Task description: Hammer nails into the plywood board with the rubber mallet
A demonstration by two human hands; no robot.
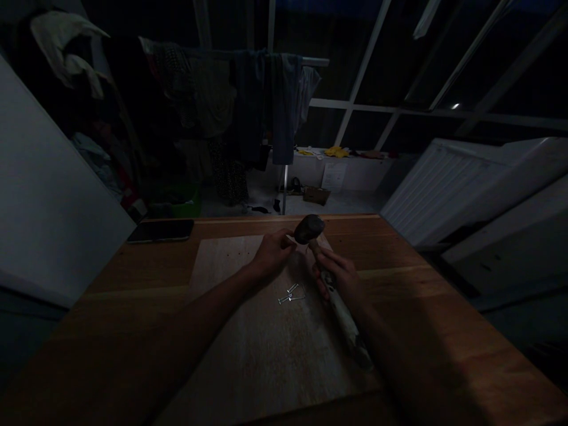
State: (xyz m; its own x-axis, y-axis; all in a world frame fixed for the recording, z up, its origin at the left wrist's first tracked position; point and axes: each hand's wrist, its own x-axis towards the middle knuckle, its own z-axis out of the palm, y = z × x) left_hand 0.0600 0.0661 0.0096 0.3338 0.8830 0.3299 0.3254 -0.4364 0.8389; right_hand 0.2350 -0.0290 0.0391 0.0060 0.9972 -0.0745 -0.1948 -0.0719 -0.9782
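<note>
My right hand (339, 272) is wrapped around the upper handle of a hammer (344, 316), whose worn, pale handle slants down toward me. The dark, blunt hammer head is raised close to the fingertips of my left hand (273, 251). That hand rests near the far edge of a light wooden board (248, 355), thumb and finger pinched together; what they hold, if anything, is too dark to make out. Several loose shiny nails (291, 294) lie on the board between my hands. A row of small dark marks shows on the board left of my left hand.
The board lies on a wooden table (412, 290). A dark phone (161, 231) sits at the table's far left corner. Beyond the table, clothes (284, 106) hang on a rack, with a green basin (186, 201) below. A white ribbed panel (426, 183) stands at right. The room is dim.
</note>
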